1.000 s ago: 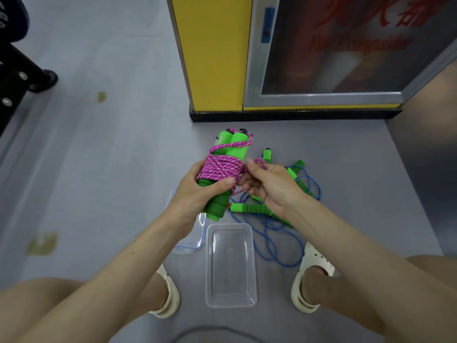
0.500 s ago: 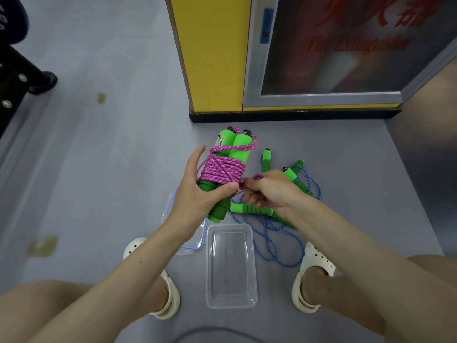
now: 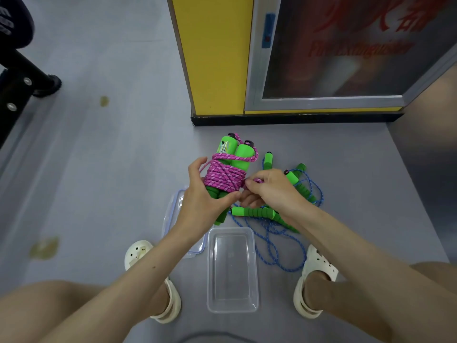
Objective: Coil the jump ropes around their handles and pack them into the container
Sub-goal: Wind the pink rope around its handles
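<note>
My left hand (image 3: 205, 201) holds a pair of green handles (image 3: 235, 154) with the pink rope (image 3: 223, 177) coiled round them, thumb across the front, fingers behind the coil. To its right, my right hand (image 3: 269, 191) pinches the loose end of the pink rope against the coil. Under my right hand, a blue rope (image 3: 277, 243) lies loose on the floor with its green handles (image 3: 254, 211). A clear empty container (image 3: 232, 271) stands on the floor between my feet, below both hands.
The container's lid (image 3: 173, 219) lies flat left of the container, partly under my left arm. A yellow cabinet (image 3: 215, 58) with a glass door stands behind the ropes. A dark chair base (image 3: 27, 80) is at far left. My white clogs (image 3: 314, 276) flank the container.
My left hand's fingers have lifted and spread behind the coil. My right hand has drawn the pink rope end in against the coil's right side.
</note>
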A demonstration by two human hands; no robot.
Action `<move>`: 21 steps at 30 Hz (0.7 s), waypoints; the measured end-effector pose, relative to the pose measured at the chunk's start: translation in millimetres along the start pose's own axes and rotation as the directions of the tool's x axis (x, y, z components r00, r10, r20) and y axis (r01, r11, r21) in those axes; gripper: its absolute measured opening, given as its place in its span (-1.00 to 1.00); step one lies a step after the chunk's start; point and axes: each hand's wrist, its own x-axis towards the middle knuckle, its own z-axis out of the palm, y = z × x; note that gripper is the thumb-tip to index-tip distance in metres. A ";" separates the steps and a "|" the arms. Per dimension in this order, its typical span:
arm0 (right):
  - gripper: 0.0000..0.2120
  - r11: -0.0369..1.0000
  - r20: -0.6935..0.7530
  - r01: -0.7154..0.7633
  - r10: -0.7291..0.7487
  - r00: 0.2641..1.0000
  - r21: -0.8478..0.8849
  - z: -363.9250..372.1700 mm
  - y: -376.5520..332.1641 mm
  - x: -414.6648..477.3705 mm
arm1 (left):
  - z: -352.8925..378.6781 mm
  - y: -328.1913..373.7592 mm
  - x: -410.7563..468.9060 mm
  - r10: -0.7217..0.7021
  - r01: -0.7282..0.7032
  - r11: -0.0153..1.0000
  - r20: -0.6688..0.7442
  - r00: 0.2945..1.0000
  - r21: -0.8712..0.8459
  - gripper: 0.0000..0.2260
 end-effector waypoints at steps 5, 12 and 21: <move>-0.85 0.991 -0.159 0.089 -0.104 0.982 -0.097 2.9 -0.6 1.5 | 2.5 -2.0 0.2 0.047 -0.041 0.989 -0.037 0.998 0.145 -0.16; -0.97 0.967 -0.216 0.216 -0.242 0.946 -0.136 10.1 -0.5 0.7 | 0.8 0.6 2.3 0.043 -0.032 0.984 -0.056 0.998 0.177 -0.14; -0.76 0.938 -0.213 0.244 -0.299 0.930 -0.247 16.7 5.4 -2.3 | 5.8 3.4 -6.3 0.090 -0.061 0.924 -0.060 0.994 0.378 -0.11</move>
